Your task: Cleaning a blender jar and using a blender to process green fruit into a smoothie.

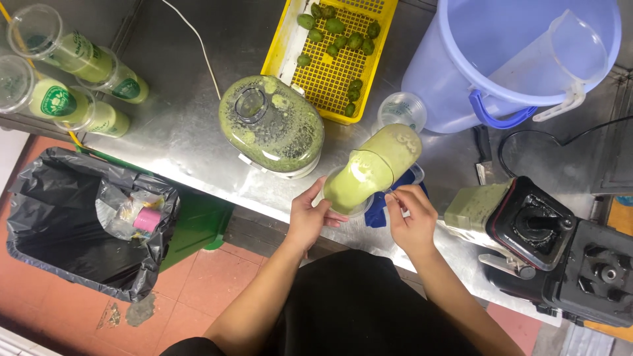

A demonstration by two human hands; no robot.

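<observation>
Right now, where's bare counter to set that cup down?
Biggest free patch: steel counter between the filled cups on the left and the blender jar, white cord crossing it. Crowded around the left hand and right hand holding the green drink cup: blue cloth, blender base, bucket, yellow tray.

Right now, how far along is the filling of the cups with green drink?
Done: four filled cups stand at the counter's far left. In hand: the left hand holds a full cup, tilted, and the right hand works at its rim; what its grip holds is too small to tell. Left: one empty cup, and green mix in the blender jar and the jug.
</observation>
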